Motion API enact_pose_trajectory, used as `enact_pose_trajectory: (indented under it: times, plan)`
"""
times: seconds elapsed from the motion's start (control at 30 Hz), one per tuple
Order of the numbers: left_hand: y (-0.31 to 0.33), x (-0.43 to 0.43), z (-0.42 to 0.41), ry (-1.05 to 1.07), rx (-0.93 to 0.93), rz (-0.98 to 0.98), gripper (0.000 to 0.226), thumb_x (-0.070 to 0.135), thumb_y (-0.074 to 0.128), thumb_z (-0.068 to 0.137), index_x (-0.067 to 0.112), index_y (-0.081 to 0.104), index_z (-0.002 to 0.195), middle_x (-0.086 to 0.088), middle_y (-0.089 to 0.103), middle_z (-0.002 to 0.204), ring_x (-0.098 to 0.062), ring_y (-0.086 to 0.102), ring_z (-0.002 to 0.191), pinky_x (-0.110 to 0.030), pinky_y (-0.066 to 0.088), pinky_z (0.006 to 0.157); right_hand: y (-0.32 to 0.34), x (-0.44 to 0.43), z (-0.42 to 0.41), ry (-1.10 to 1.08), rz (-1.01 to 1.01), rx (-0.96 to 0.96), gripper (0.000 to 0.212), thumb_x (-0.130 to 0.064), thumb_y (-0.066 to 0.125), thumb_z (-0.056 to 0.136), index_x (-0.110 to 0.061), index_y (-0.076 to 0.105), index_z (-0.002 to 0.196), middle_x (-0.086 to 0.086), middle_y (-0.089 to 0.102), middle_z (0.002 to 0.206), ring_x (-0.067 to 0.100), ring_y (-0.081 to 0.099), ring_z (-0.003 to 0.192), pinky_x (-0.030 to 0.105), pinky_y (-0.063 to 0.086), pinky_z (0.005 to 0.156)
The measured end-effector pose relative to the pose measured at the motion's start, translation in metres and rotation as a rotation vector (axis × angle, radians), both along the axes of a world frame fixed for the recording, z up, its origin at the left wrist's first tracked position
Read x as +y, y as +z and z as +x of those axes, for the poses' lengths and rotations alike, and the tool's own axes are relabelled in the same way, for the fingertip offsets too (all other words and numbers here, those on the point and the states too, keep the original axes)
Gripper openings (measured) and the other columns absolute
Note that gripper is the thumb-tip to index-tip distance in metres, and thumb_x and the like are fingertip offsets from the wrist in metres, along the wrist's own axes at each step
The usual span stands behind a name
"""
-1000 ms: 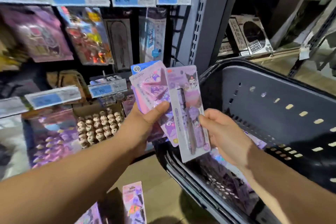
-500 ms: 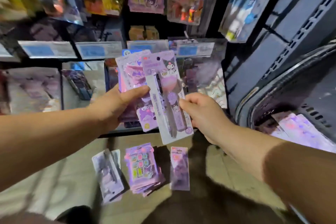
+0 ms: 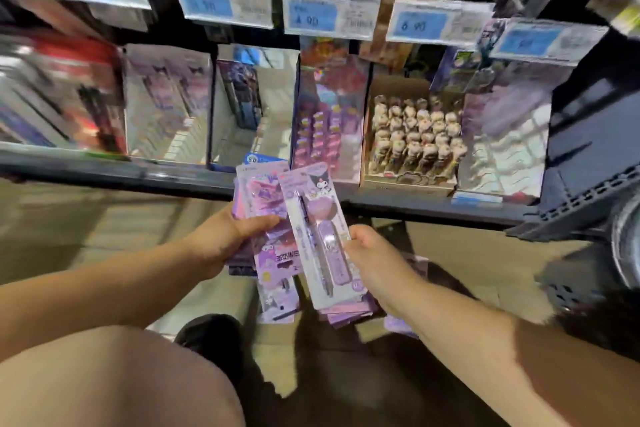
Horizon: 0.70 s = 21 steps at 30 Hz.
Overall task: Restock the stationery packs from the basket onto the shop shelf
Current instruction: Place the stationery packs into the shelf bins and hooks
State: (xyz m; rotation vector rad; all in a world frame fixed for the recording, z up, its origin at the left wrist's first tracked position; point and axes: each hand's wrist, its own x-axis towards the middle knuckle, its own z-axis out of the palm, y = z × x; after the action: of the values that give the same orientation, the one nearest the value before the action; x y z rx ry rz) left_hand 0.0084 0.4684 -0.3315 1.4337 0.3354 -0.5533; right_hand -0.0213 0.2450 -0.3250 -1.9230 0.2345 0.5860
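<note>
Stationery packs (image 3: 273,256) are held as a fan in the left hand (image 3: 221,243), in front of the lower front edge of the shop shelf (image 3: 138,173) and above the floor (image 3: 86,225).

The shelf fills the upper half of the view and is divided into open display boxes, most of them too blurred to be read. The tan floor is seen below it, and a bare knee (image 3: 104,381) is seen at the lower left. One display box (image 3: 412,139), to the right of the middle, is packed with rows of small pale figure-topped items. A row of blue and white price labels (image 3: 329,15) is fixed along the rail above the boxes.

The left hand's fingers are curled behind the fan, and its thumb is laid across the front pack, so the fan is gripped. In the right hand (image 3: 374,256) a single pen pack (image 3: 311,204) is pinched at its right edge between thumb and curled fingers. This pack is held upright and overlaps the right side of the fan.

More purple packs (image 3: 277,305) are seen lying on the floor directly beneath both hands, partly hidden by them.
</note>
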Motion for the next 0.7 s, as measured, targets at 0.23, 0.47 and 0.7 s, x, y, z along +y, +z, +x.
enact_pose_trajectory:
  times: [0.23,0.47,0.7]
  plan:
    - [-0.022,0.058,-0.022,0.056,0.134,0.146,0.087,0.038,0.09,0.032,0.007,0.066,0.11,-0.016,0.074,0.097,-0.033,0.072,0.082,-0.045,0.06,0.073,-0.059,0.045,-0.016,0.027,-0.081,0.192,0.021,-0.024,0.039,0.095,-0.026,0.06,0.099,0.003,0.068,0.096,0.024,0.066,0.087,0.04,0.059,0.071]
    - [-0.031,0.084,-0.037,0.098,0.179,0.102,0.096,0.044,0.097,0.023,0.005,0.062,0.103,-0.012,0.075,0.077,-0.022,0.071,0.058,-0.025,0.054,0.047,-0.073,0.076,-0.014,0.018,-0.086,0.282,0.031,-0.009,0.035,0.1,-0.02,0.052,0.124,0.005,0.059,0.115,0.02,0.059,0.096,0.023,0.052,0.066]
    - [-0.037,0.08,-0.044,0.13,0.256,0.006,0.014,0.002,0.058,0.092,-0.005,0.055,0.104,-0.01,0.065,0.051,-0.013,0.057,0.033,-0.015,0.042,0.033,-0.082,0.078,-0.024,0.305,-0.272,0.291,0.046,-0.009,0.037,0.097,-0.011,0.032,0.143,0.016,0.046,0.135,0.027,0.048,0.115,0.03,0.038,0.091]
